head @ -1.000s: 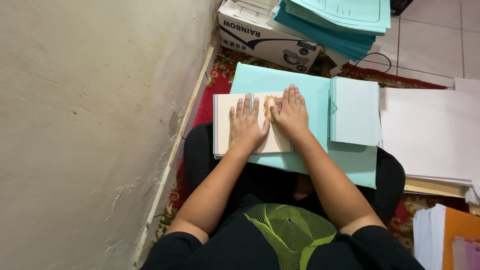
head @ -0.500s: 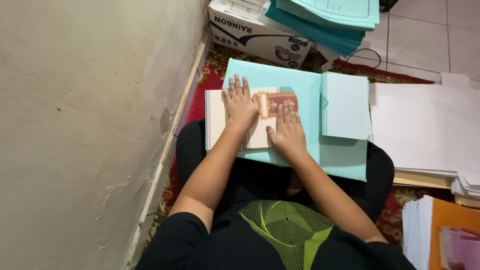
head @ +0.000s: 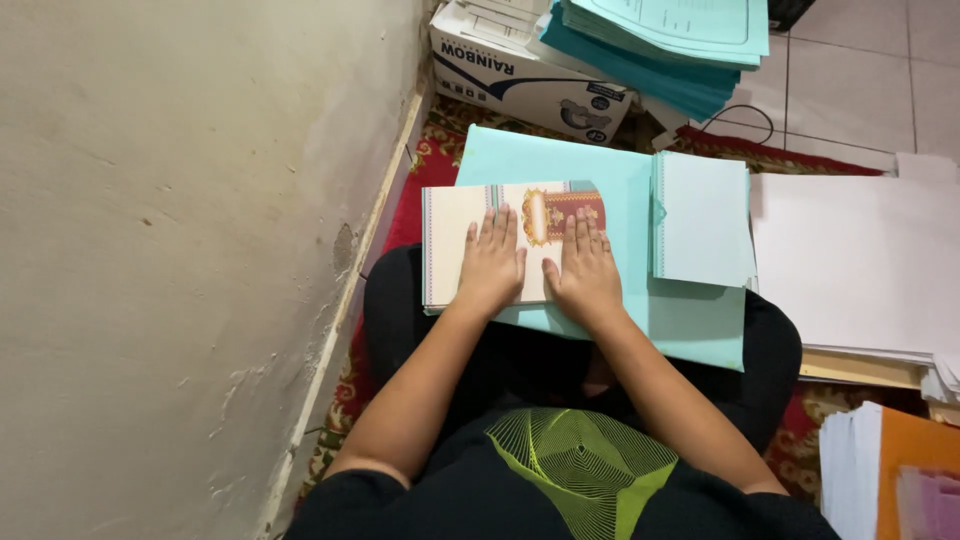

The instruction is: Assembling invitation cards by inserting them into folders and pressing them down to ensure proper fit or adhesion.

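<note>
Both palms are laid flat, fingers spread, nothing pinched: the left hand (head: 490, 265) and right hand (head: 585, 272) are pressed side by side onto a cream printed card (head: 455, 240) with a red-and-gold ornament. The card is rested on a light blue folder (head: 680, 325) across the lap. A smaller blue sheet stack (head: 705, 220) is set just beside it, white paper (head: 850, 260) further right, a cardboard box (head: 520, 80) beyond.

A red patterned rug (head: 440, 150) covers the floor along the wall, bearing a cardboard box (head: 520, 75) and white sheets (head: 850, 260), the pale tiled floor (head: 850, 90) shows beyond it, and the seated person's lap (head: 400, 300) carries the large light-blue sheet (head: 690, 320).
</note>
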